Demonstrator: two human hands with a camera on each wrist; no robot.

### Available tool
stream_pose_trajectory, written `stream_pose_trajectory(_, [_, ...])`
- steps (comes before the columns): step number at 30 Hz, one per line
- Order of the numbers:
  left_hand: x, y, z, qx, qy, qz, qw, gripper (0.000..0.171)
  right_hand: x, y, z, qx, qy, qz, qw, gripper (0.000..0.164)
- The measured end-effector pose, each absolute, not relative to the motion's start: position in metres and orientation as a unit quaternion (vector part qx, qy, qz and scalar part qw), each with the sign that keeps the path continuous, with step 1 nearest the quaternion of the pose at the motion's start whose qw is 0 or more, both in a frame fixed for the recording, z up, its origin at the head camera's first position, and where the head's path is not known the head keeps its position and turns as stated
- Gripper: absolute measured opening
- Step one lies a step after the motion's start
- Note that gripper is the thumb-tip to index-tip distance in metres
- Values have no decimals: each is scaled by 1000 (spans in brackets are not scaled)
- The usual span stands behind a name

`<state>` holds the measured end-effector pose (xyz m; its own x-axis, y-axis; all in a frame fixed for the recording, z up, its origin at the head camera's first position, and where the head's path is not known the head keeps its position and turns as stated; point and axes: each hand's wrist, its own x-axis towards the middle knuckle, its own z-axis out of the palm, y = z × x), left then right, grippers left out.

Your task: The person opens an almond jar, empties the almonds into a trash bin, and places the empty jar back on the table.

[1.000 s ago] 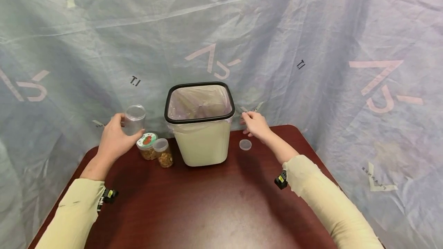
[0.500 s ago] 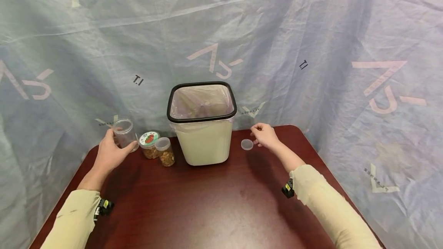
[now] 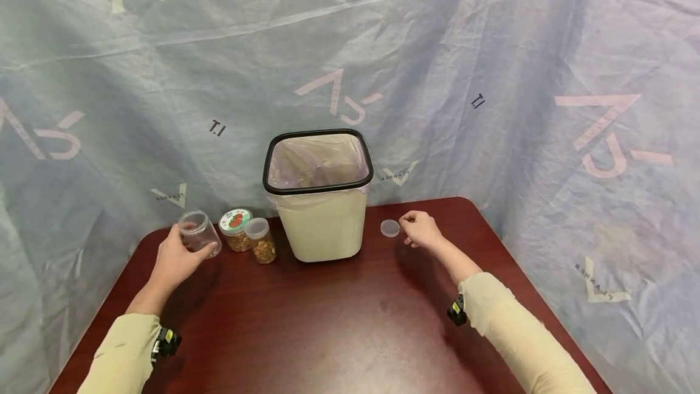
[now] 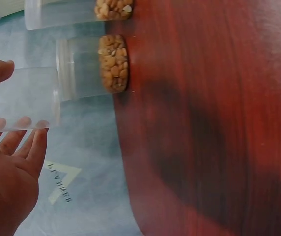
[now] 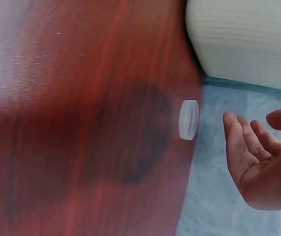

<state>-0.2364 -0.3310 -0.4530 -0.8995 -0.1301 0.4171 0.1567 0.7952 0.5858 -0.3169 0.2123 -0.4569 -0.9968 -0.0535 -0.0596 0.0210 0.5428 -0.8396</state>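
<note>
My left hand (image 3: pixel 177 258) grips a clear, empty plastic jar (image 3: pixel 200 236) at the table's back left, thumb on one side and fingers on the other. In the left wrist view the jar (image 4: pixel 28 96) is above the tabletop. A round clear lid (image 3: pixel 390 228) lies on the table right of the bin, and appears as a pale disc (image 5: pixel 188 120) in the right wrist view. Just right of it hovers my right hand (image 3: pixel 423 230), fingers loosely bent and holding nothing. Beside the held jar stand a jar of nuts with a strawberry-printed lid (image 3: pixel 236 222) and a slimmer nut jar (image 3: pixel 265 249).
A cream bin (image 3: pixel 321 230) with a black rim and a plastic liner stands at the back middle of the dark red table (image 3: pixel 306 327). Behind it hangs a grey printed cloth (image 3: pixel 246 65) close to the table's back edge.
My left hand has lowered the empty jar and moved it left, away from the nut jars. My right hand has come down to the right of the lid.
</note>
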Motion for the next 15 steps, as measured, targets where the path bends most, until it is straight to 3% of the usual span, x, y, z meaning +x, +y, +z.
stream_pose_trajectory(15, [-241,-332,-490,19,-913,-366,177,72,-310,215,-480,-23,885,-459,71,31])
